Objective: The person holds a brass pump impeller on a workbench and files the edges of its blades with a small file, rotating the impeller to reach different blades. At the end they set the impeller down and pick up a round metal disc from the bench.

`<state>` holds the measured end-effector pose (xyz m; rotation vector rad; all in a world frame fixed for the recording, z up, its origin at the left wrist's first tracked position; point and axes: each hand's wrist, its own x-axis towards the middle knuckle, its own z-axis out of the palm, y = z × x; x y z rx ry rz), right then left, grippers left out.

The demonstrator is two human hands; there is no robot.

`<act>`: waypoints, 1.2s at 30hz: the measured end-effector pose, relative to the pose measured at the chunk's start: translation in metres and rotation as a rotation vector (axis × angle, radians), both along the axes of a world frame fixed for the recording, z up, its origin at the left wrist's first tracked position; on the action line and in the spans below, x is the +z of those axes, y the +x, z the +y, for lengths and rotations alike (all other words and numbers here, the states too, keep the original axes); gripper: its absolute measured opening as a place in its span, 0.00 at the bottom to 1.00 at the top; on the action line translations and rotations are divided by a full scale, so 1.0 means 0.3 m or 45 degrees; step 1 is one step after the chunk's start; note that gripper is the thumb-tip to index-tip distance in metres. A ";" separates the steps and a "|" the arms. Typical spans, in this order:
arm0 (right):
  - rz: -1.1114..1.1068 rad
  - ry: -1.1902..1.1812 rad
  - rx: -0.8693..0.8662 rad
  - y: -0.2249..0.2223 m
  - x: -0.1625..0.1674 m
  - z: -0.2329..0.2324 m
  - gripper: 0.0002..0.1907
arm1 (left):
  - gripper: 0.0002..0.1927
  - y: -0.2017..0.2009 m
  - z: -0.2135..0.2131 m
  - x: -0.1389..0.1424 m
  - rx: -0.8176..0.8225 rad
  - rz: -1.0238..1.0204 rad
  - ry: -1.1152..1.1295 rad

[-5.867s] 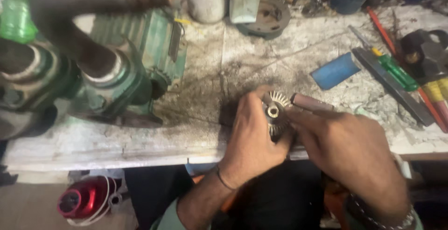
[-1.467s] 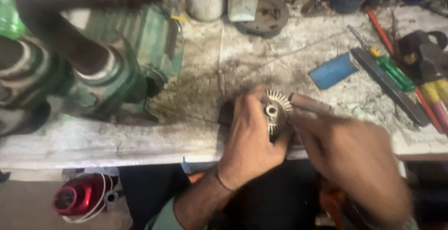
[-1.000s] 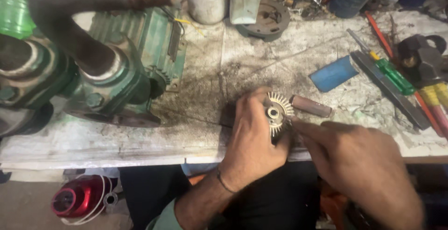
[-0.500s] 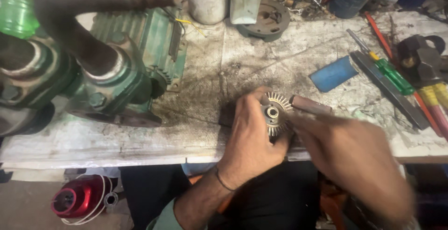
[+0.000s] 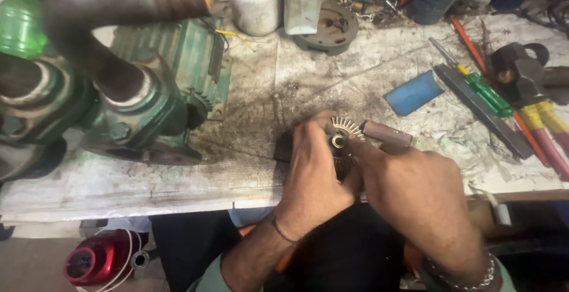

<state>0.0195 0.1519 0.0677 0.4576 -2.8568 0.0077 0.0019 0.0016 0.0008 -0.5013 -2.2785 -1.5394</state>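
Grimy workbench (image 5: 308,79), red-capped white jar (image 5: 255,2), hands (image 5: 320,167) gripping finned rotor (image 5: 344,135)

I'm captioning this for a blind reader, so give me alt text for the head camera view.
Seen from above, a person's left hand grips a small finned metal fan wheel at the edge of a grimy workbench, while the right hand presses a brown cylindrical tool against it. A green motor pump sits to the left, with screwdrivers to the right.

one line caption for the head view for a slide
Left hand grips finned rotor; right hand works it, at bench edge.
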 end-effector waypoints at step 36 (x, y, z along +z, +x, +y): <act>-0.440 0.013 -0.137 -0.036 0.004 0.074 0.15 | 0.41 0.004 -0.008 -0.010 0.030 0.056 -0.057</act>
